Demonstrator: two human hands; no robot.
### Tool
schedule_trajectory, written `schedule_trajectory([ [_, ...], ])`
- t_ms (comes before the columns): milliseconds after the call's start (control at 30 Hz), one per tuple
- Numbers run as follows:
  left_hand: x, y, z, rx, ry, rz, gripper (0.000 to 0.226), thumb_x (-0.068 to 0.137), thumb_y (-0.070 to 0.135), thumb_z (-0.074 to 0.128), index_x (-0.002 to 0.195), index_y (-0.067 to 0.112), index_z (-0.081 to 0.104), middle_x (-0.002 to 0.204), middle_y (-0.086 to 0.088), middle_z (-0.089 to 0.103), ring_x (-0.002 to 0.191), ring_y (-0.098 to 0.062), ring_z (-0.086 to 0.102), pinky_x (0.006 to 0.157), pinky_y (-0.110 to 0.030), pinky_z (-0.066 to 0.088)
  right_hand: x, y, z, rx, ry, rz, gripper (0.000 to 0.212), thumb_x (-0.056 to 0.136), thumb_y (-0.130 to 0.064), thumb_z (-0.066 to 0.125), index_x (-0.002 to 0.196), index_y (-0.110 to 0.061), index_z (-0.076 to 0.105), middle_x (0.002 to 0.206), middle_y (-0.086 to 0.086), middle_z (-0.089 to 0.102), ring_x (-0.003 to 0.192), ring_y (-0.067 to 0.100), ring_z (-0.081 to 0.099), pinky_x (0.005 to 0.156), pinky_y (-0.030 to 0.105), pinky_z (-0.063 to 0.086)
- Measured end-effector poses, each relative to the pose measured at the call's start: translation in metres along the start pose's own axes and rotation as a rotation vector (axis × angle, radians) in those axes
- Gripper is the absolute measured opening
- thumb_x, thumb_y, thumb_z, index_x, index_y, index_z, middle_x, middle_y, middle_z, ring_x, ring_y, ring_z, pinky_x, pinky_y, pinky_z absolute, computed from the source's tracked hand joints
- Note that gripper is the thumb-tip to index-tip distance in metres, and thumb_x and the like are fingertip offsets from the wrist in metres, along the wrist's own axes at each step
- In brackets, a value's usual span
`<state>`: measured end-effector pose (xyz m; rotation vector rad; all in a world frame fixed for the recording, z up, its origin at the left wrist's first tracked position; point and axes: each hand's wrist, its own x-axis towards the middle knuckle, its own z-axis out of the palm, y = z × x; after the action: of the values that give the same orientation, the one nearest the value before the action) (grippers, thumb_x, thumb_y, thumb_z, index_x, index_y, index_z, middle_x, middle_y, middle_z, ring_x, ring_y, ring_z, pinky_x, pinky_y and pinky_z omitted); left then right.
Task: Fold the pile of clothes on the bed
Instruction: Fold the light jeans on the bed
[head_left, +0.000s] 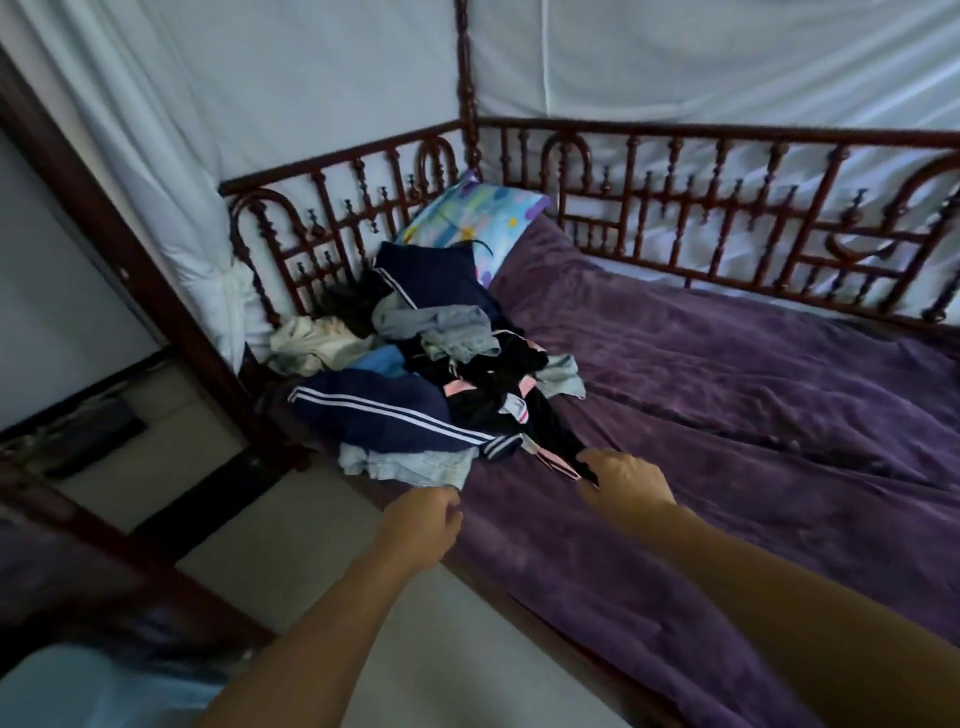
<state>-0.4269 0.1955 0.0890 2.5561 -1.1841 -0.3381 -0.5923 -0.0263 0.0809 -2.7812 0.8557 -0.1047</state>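
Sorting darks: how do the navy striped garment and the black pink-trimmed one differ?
The navy garment has white stripes; the black garment has pink trim. The navy garment lies bunched, untouched; the black garment's end is gripped by the right hand. Both lie unfolded in the pile.

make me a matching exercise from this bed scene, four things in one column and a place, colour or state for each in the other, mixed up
Things:
1. pillow
2. navy garment
3. black garment with pink trim
4. bedspread

Descriptions:
a. gripped by the right hand
b. purple, spread over the bed
c. lies in the corner of the railing
d. has white stripes

Pairs: 1-c, 2-d, 3-a, 4-b
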Motion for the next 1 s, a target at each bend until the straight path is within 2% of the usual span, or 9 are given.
schedule_trajectory([
  [133,0.023,-0.044,-0.023,-0.021,0.022,-0.015,0.019,0.091,0.030,0.054,0.103,0.019,0.064,0.092,-0.003,0.070,0.088,-0.023,0.065,0.080,-0.036,0.052,0.048,-0.037,0.006,-0.012,-0.021,-0.040,0.037,0.094,-0.037,0.049,0.128,-0.023,0.051,0.122,0.001,0.060,0.106,0.028,0.061,0.081,0.038,0.050],
  [267,0.065,-0.086,-0.039,-0.018,0.048,-0.052,0.025,0.092,0.031,0.053,0.113,0.021,0.063,0.103,-0.004,0.068,0.095,-0.023,0.063,0.082,-0.032,0.049,0.107,-0.061,0.027,-0.027,-0.057,-0.056,0.040,0.095,-0.040,0.047,0.133,-0.026,0.048,0.124,0.000,0.058,0.107,0.027,0.060,0.079,0.035,0.046],
  [367,0.110,-0.120,-0.050,-0.020,0.008,-0.059,0.028,0.092,0.031,0.053,0.117,0.020,0.061,0.109,-0.002,0.067,0.101,-0.021,0.062,0.087,-0.035,0.050,0.163,-0.073,0.050,-0.016,-0.087,-0.050,0.042,0.096,-0.040,0.046,0.136,-0.027,0.047,0.128,0.000,0.057,0.110,0.026,0.059,0.078,0.033,0.044],
  [500,0.174,-0.162,-0.063,-0.005,-0.055,-0.087,0.024,0.091,0.032,0.053,0.112,0.022,0.062,0.104,0.002,0.069,0.095,-0.017,0.064,0.083,-0.033,0.051,0.243,-0.090,0.077,0.026,-0.147,-0.017,0.043,0.094,-0.037,0.047,0.137,-0.026,0.047,0.125,0.002,0.060,0.105,0.026,0.061,0.079,0.034,0.049],
  [633,0.236,-0.197,-0.075,0.033,-0.106,-0.095,0.025,0.091,0.034,0.051,0.111,0.024,0.062,0.106,0.002,0.068,0.099,-0.019,0.062,0.084,-0.033,0.050,0.311,-0.110,0.095,0.017,-0.215,0.023,0.043,0.093,-0.036,0.047,0.134,-0.025,0.047,0.124,0.004,0.058,0.108,0.028,0.059,0.082,0.035,0.046],
  [733,0.277,-0.214,-0.080,0.033,-0.131,-0.059,0.022,0.092,0.034,0.048,0.106,0.023,0.062,0.104,0.002,0.067,0.099,-0.019,0.060,0.084,-0.033,0.048,0.345,-0.119,0.099,0.019,-0.261,0.061,0.040,0.092,-0.038,0.048,0.129,-0.024,0.049,0.122,0.004,0.058,0.109,0.029,0.059,0.084,0.037,0.048],
  [1000,0.417,-0.238,-0.064,0.049,-0.279,0.115,0.024,0.095,0.031,0.047,0.106,0.015,0.062,0.102,-0.001,0.066,0.094,-0.018,0.060,0.081,-0.034,0.049,0.424,-0.101,0.109,0.005,-0.194,0.250,0.041,0.092,-0.038,0.049,0.132,-0.027,0.048,0.126,0.001,0.057,0.112,0.026,0.058,0.084,0.035,0.045],
])
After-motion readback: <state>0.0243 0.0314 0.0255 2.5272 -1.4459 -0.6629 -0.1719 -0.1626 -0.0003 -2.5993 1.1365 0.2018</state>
